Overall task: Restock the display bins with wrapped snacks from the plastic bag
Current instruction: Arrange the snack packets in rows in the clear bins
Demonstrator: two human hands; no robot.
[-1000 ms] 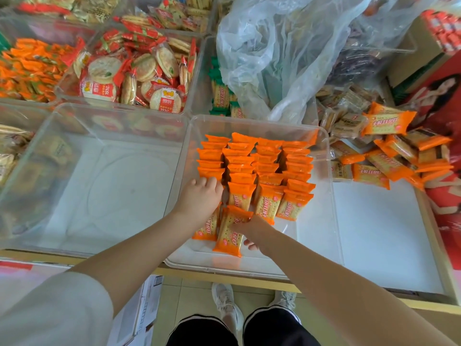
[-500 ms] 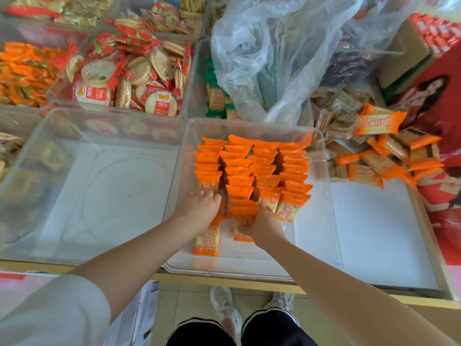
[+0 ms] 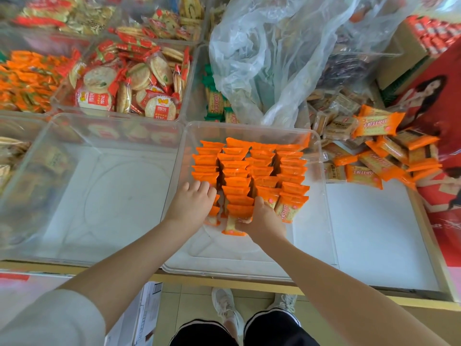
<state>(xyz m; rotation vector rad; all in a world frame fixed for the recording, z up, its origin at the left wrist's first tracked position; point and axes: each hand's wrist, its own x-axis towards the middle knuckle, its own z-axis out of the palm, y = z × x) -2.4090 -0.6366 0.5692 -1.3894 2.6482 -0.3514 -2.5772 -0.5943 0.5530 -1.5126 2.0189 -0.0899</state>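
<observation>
A clear display bin [image 3: 324, 201] in the middle holds several rows of orange wrapped snacks [image 3: 249, 168] standing on edge. My left hand [image 3: 192, 206] has its fingers curled over the front packs of the left row. My right hand [image 3: 262, 221] grips the front orange pack [image 3: 235, 216] of the second row, pressing it against the packs behind. A crumpled clear plastic bag [image 3: 264, 53] lies behind the bin. A loose pile of orange snacks [image 3: 379, 156] sits on the white shelf at right.
An empty clear bin [image 3: 59, 151] stands to the left. Behind it are bins of round rice crackers [image 3: 129, 83] and orange candies [image 3: 27, 78]. A red poster [image 3: 439, 136] lines the right side. The shelf's front edge [image 3: 224, 278] runs above my shoes.
Both hands pushed the front orange packs away from me, up against the rows; the packs that lay flat near the bin's front now stand closer to the others.
</observation>
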